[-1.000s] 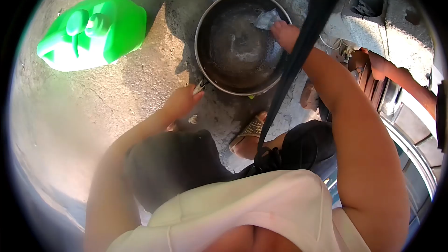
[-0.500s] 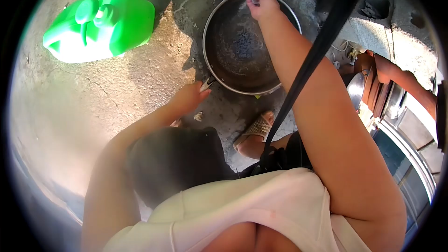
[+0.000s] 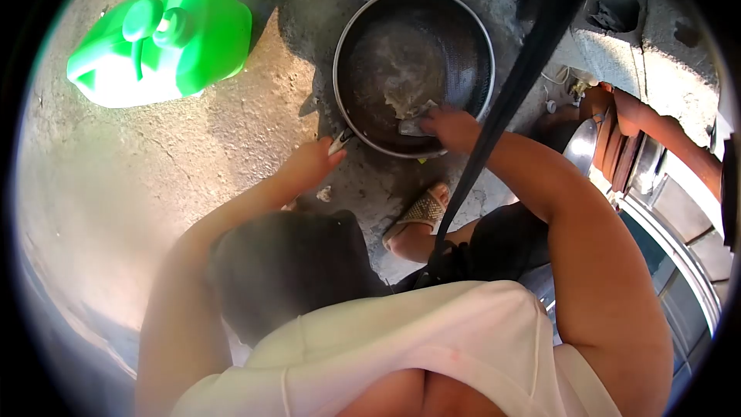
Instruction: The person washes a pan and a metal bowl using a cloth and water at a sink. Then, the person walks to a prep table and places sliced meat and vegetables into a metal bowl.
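A dark, wide frying pan [image 3: 370, 100] with a pale rim rests on the concrete floor, its inside wet. My left hand [image 3: 312, 162] is closed round the pan's handle [image 3: 340, 140] at the lower left. Inside the pan, near its lower right edge, my right hand [image 3: 455, 127] grips a greyish, see-through piece [image 3: 414, 127] that looks like plastic; its exact kind is unclear. Cloudy water or suds lie in the pan just beyond that piece.
A bright green jerrycan [image 3: 174, 38] stands on the sunlit concrete at the upper left. Concrete blocks [image 3: 617, 11] sit at the upper right, with metal lids or pans [image 3: 580, 147] below them. A black strap [image 3: 517, 85] hangs across the view. My sandalled foot [image 3: 421, 216] is below the pan.
My right hand has moved from the pan's far rim, where water was splashing out onto the floor, to its near right inside. The left hand stays on the handle.
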`<state>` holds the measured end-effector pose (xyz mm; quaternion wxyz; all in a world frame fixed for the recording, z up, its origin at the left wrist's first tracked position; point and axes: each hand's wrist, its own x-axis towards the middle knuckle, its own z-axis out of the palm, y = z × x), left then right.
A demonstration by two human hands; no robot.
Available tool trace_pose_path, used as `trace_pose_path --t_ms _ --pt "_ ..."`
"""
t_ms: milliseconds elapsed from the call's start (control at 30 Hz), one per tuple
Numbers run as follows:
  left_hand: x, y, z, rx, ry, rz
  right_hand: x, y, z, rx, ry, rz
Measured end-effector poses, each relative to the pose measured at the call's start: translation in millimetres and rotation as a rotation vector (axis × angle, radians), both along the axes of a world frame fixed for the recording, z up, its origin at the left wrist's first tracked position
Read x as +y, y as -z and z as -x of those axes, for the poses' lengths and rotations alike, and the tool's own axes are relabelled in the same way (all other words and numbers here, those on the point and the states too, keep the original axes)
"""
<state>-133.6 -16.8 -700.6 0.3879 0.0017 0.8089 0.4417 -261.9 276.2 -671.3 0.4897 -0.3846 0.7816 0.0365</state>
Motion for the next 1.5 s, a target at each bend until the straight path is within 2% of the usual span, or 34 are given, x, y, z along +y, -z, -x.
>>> trace_pose_path --t_ms 67,133,200,267,333,367,400,467,500,533,633,667,733,767,800,833,867,933,1000,1067,1133,1167,1200,1233,1267,1333,1433,1467,1500 --pt "-1 5 -1 0.003 -0.011 -0.015 12 -2 7 0.094 -0.029 -0.002" --pt "0 17 -5 0.006 -0.020 -0.036 17 8 16 -0.223 0.016 0.043" --pt "2 36 -14 0.065 -0.018 -0.100 -52 -15 -19 -0.431 0.376 0.509" --pt "3 40 -15 0.086 0.004 -0.073 -103 -6 -26 -0.228 0.570 0.699" --pt "-1 33 -16 0.090 0.041 -0.037 -171 9 24 0.197 0.862 0.889" --pt "1 19 -4 0.015 -0.001 -0.029 -178 14 40 0.289 0.909 0.900" --pt "-1 9 -1 -0.068 -0.035 -0.016 -182 18 51 0.377 0.964 0.908" --pt "2 15 -5 -0.050 -0.038 -0.009 -186 17 93 0.536 1.085 0.872" --pt "3 15 -5 -0.030 -0.040 -0.012 -183 19 97 0.367 1.154 0.863" --pt "5 16 2 -0.006 -0.037 -0.024 -169 21 59 0.228 0.940 0.690" --pt "0 4 -3 0.105 -0.020 -0.003 -151 10 -1 0.068 0.880 0.650" --pt "1 6 -5 0.063 -0.026 -0.004 -150 6 -23 0.006 0.875 0.666" --pt "4 0 -1 0.037 0.000 0.060 -171 10 13 0.113 1.011 0.756" --pt "5 5 -4 0.046 -0.015 0.067 -170 12 16 0.103 0.993 0.727" --pt "4 8 -5 0.037 -0.007 0.047 -178 21 45 0.218 1.064 0.771" --pt "1 6 4 0.030 0.013 0.031 -174 26 107 0.602 1.101 0.791" --pt "0 1 2 0.001 0.011 0.011 -172 29 110 0.603 1.086 0.783" --pt "6 10 -1 -0.020 -0.012 0.042 -122 20 149 0.781 0.933 0.506" --pt "3 -3 2 -0.028 -0.016 0.030 -98 13 146 0.757 0.860 0.477" --pt "2 6 3 -0.054 -0.048 -0.024 -59 -6 130 0.614 0.936 0.255" --pt "0 -1 4 0.009 0.005 0.061 -46 -7 125 0.666 0.968 0.285" --pt "4 -7 7 0.020 -0.058 -0.006 -37 -8 121 0.642 0.940 0.252" --pt "2 -8 4 0.016 -0.119 -0.065 -33 -6 116 0.677 0.795 0.330" --pt "-1 2 -1 0.027 -0.096 -0.045 -41 -9 109 0.677 0.692 0.298" --pt "3 10 2 0.041 -0.062 -0.022 -46 6 108 0.733 0.139 0.322" --pt "3 11 -4 0.023 -0.064 0.023 -52 11 108 0.740 -0.027 0.298" --pt "4 18 -4 0.063 -0.044 0.090 -57 2 132 0.724 -0.083 0.233" --pt "4 20 -6 0.118 -0.024 0.112 -47 5 126 0.723 -0.077 0.232" --pt "3 20 -8 0.118 -0.019 0.114 -31 5 116 0.703 0.058 0.112"
